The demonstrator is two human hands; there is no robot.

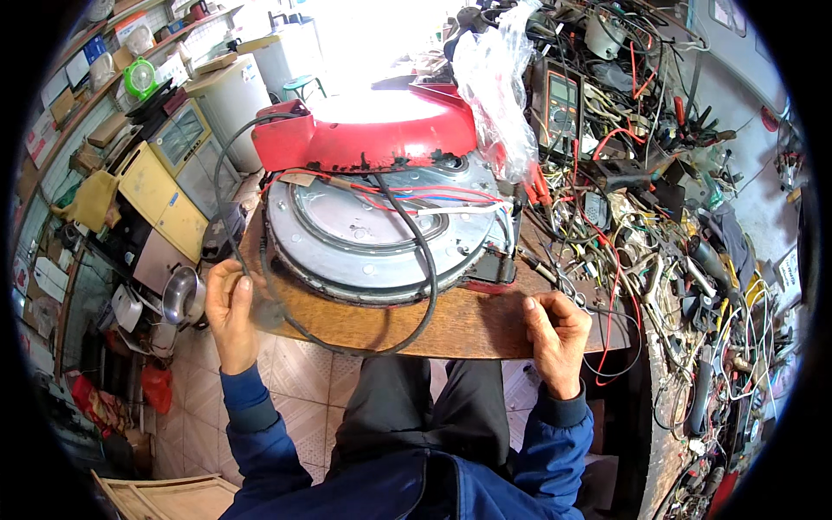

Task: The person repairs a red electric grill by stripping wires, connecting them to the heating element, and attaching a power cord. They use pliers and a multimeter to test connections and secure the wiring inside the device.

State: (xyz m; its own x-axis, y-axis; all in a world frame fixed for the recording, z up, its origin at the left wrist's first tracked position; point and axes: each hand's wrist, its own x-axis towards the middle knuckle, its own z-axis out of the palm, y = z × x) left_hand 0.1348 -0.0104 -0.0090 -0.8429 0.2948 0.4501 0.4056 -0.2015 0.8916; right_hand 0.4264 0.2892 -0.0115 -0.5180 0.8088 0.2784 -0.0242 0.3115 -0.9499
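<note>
On the wooden table (381,334) in front of me rests an opened electric appliance. Its round grey metal part (347,260) lies flat, with red, blue and white wires (407,201) across it. A red plastic housing (390,139) with a chipped, blackened edge sits at its far side. My left hand (232,316) is closed on a black power cord (230,238) at the table's left edge; a dark blurred shape hangs beside its fingers. The cord loops over the grey part. My right hand (556,334) is curled at the front right edge, its contents hidden, just below a pair of scissors (568,290).
Tangled wires and tools (659,234) heap up on the right, with a multimeter (562,100) and a clear plastic bag (498,87) at the back. To the left stand a yellow cabinet (160,195), a metal pot (184,295) and crowded shelves. A tiled floor (299,373) lies below.
</note>
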